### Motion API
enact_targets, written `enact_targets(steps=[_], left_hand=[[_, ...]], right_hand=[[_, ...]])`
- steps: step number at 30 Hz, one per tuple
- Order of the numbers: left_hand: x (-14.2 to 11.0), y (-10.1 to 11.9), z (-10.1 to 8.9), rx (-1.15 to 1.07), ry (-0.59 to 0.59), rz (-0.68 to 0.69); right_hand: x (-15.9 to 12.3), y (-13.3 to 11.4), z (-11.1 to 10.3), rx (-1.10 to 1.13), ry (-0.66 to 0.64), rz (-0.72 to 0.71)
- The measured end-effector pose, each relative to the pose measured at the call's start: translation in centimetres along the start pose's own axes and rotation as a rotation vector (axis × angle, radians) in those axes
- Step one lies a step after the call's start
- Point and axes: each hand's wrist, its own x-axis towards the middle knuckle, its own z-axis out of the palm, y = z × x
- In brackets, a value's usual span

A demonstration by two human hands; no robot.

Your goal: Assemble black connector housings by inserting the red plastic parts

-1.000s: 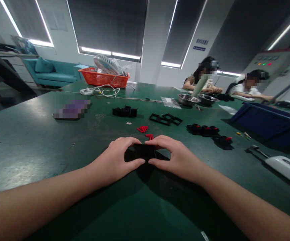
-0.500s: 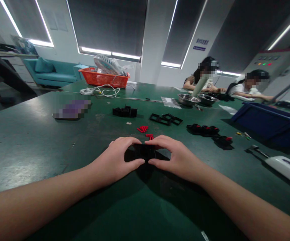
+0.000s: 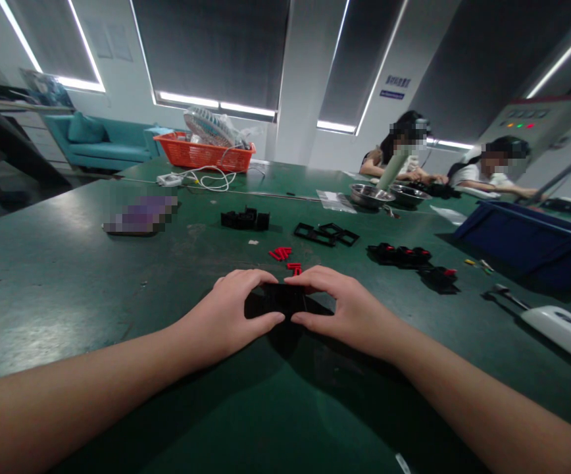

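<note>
Left hand (image 3: 236, 306) and right hand (image 3: 354, 306): the fingers of both are clamping one small black part (image 3: 286, 299), thumbs on its near side, low over the green worktop (image 3: 285, 408) — whether it is touching the surface cannot be told. White-bodied tool (image 3: 564, 329): lying to the right. Red pieces (image 3: 281, 254): lying just beyond the hands, in two clusters. Black-and-red parts (image 3: 398, 257): sitting farther right, near a blue bin (image 3: 527, 247). Black frames (image 3: 323, 238): lying beyond the red pieces. Black assembly (image 3: 246, 220): standing left of the frames. Orange basket (image 3: 204, 158): resting farthest back.
</note>
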Motion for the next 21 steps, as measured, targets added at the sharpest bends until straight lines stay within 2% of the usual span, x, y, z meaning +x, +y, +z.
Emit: enact_targets(steps=[11, 21], left_hand=[[0.08, 0.05, -0.1, -0.006, -0.029, -0.013], [0.0, -0.05, 0.09, -0.006, 0.0, -0.001]], right_hand=[[-0.09, 0.01, 0.02, -0.003, -0.007, 0.011], [-0.07, -0.05, -0.02, -0.01, -0.005, 0.008]])
